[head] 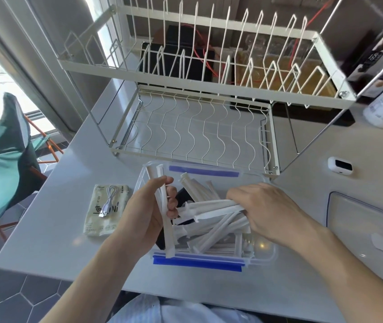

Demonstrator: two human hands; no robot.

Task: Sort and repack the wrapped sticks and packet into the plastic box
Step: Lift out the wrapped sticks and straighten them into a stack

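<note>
Both forearms are bare from the wrist up to where they leave the picture, with no sleeves, watch, rings or bracelets showing on them. The left hand (146, 213) and the right hand (272, 213) wear no gloves, and the fingernails that show on the left look short and unpainted. At the bottom edge a light, pale blue-white garment (178, 311) covers the person's torso, its fabric softly creased
</note>
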